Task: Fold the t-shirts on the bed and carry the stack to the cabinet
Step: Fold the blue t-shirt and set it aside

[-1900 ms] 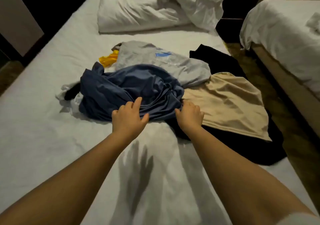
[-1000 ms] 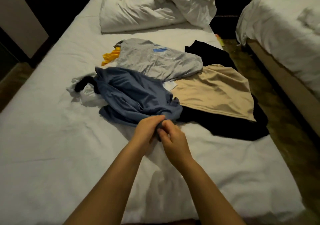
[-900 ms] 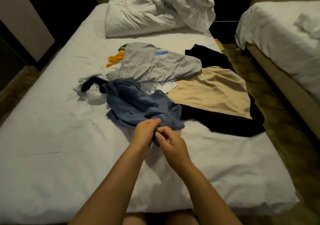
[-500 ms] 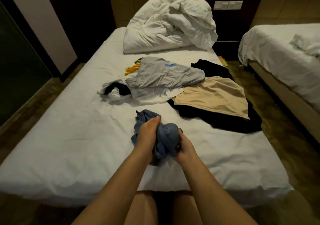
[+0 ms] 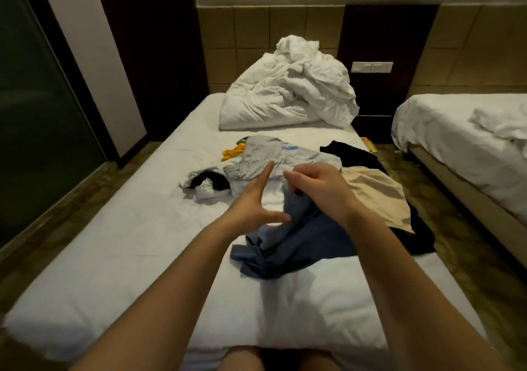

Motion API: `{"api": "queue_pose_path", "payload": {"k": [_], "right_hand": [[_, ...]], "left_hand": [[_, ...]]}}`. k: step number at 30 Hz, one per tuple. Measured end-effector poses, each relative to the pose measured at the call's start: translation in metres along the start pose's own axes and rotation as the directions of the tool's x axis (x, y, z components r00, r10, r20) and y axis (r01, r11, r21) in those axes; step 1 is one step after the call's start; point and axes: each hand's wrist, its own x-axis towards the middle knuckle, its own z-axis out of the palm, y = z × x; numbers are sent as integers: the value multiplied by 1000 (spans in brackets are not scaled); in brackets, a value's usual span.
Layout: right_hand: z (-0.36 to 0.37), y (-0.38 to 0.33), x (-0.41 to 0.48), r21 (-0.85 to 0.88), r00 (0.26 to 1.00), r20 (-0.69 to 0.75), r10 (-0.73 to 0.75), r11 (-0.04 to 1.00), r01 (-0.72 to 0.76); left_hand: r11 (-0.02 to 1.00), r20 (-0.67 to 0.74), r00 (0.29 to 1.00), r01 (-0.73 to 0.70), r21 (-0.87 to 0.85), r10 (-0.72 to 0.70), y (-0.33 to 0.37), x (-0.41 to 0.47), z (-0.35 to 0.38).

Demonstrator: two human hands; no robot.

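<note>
We stand at the foot of a white-sheeted bed (image 5: 128, 242) in a dim room with a tiled wall. The dark blue cotton t-shirt (image 5: 299, 242) hangs crumpled from our right hand (image 5: 322, 191), whose curled fingers (image 5: 296, 175) pinch a bunched edge, while the rest trails onto the sheet below and towards us. Our left hand (image 5: 253, 202) is spread wide just beside that pinch and holds nothing, forefinger straight up; its thumb reaches the cloth, though we cannot tell if it presses. Beyond both sets of fingertips lies the grey printed t-shirt (image 5: 273, 153), and past the right knuckles the beige garment (image 5: 376, 196). To do this step well, we judge, we should find the shoulder seams, take one in each hand, shake the shirt flat and lay it on bare sheet.
</note>
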Motion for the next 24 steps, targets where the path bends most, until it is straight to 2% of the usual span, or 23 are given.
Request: {"api": "queue_pose_path", "payload": {"k": [3, 6, 8, 10, 12, 14, 16, 18, 22, 24], "right_hand": [[-19, -18, -5, 87, 999, -22, -30, 996, 32], [-30, -31, -8, 242, 999, -25, -27, 970, 32], [-38, -37, -8, 261, 997, -76, -33, 964, 52], [-47, -37, -8, 191, 985, -165, -41, 979, 73], [-56, -30, -9, 84, 972, -235, -22, 996, 43], [-63, -22, -10, -42, 960, -281, 6, 999, -18], [-66, -16, -13, -145, 950, -312, 2, 988, -50], [-67, -12, -15, -221, 950, -311, -23, 974, -49], [-66, -15, -9, -539, 974, -226, -34, 837, -96], [-61, -25, -1, -453, 993, -99, -70, 891, 18]], "left_hand": [[971, 100, 993, -35, -235, 59, 26, 7, -4], [967, 242, 968, -3, -254, 66, 36, 9, 0], [968, 280, 960, 38, -248, 34, 38, 8, 5], [961, 247, 969, 79, -267, -11, 34, 8, 9], [928, 191, 981, 101, -358, -33, 31, 7, 9], [900, 30, 999, 41, -434, -30, 35, 5, 6], [910, -150, 988, -85, -406, 26, 48, 6, -2], [913, -232, 966, -192, -359, 111, 66, 6, -13], [939, -240, 926, -325, -115, 291, 96, 8, -30], [929, -178, 914, -370, 1, 365, 103, 11, -33]]}}
